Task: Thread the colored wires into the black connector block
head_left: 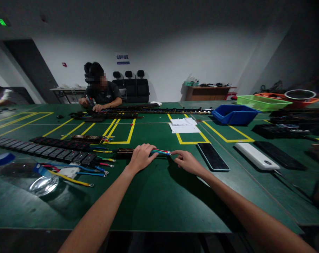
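Left grip (143,157) clasps a wire bundle (161,152) left of the phone (213,157). Right grip (186,161) meets the bundle's tips, pinch unclear.

On the back wall (170,66), a white sign (122,57) reads 成品存放区 in blue characters, above a blue strip (123,63) whose pale lettering is too small to read, like the marks on the green lit sign (2,22) and the co-worker's dark shirt (110,93).

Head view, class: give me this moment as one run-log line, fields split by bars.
left hand: over dark strip | right hand: at tips of coloured wires | phone: flat on green table
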`<state>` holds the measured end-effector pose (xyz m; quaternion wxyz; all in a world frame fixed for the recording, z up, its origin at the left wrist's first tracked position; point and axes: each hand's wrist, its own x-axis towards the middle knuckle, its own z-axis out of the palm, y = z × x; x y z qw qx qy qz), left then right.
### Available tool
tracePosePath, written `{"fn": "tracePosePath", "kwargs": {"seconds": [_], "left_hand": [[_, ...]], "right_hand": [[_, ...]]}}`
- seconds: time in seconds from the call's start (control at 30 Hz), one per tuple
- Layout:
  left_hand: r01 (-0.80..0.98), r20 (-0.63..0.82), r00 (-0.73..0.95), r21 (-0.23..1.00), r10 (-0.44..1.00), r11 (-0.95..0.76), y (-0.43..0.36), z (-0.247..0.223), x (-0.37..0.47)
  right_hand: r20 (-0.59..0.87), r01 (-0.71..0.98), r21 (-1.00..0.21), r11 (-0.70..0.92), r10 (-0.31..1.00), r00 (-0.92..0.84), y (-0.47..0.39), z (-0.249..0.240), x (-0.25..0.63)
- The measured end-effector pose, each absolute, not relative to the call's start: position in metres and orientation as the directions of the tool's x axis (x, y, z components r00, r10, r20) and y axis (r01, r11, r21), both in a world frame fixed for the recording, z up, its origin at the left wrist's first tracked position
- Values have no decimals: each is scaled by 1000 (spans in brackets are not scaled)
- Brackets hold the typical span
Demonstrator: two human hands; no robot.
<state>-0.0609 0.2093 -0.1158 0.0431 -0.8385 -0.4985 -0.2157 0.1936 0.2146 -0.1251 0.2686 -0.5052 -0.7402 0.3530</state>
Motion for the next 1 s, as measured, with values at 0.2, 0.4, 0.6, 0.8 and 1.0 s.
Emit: {"fn": "tracePosePath", "kwargs": {"seconds": [0.2,0.4,0.6,0.8,1.0], "left_hand": [[859,405,405,139,820,-493,210,-116,-61],[856,409,407,140,817,-497,210,-116,-61],[858,408,408,135,817,-496,210,-116,-61],[857,412,408,134,815,-497,210,-117,-61],[863,400,406,129,821,-489,210,-117,-61]], "right_hand": [[-28,499,-856,135,952,-306,218,-122,193],[17,266,-960,86,968,-252,214,-117,193],[4,345,-933,101,962,-273,215,-117,194],[-16,545,-817,188,937,-349,213,-120,192],[26,486,-855,179,952,-305,216,-122,191]]}}
